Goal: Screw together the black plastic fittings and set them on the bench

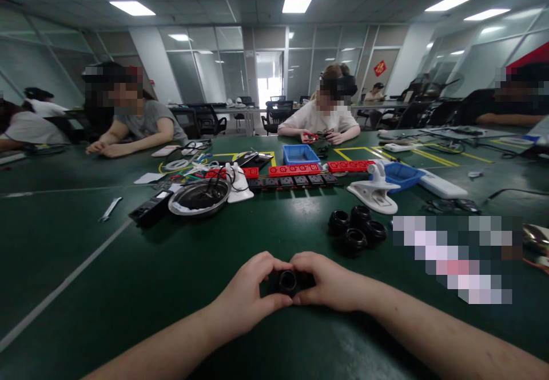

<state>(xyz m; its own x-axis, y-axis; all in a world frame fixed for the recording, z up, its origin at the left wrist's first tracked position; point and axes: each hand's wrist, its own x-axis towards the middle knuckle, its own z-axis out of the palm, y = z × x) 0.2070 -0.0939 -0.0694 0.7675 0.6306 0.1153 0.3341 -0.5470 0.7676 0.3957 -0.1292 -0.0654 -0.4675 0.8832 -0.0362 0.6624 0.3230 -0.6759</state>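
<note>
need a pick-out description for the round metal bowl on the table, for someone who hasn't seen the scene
Start at the green table and the row of red and black power strips across its middle. At the row's left end, beside a black box, sits the metal bowl. It is the only shiny round dish there, shallow, with dark cables coiled inside.

fitting [288,281]: held between left hand [246,294] and right hand [332,286]
ring cluster [357,228]: behind, to the right
bowl [199,198]: behind, to the left
</note>
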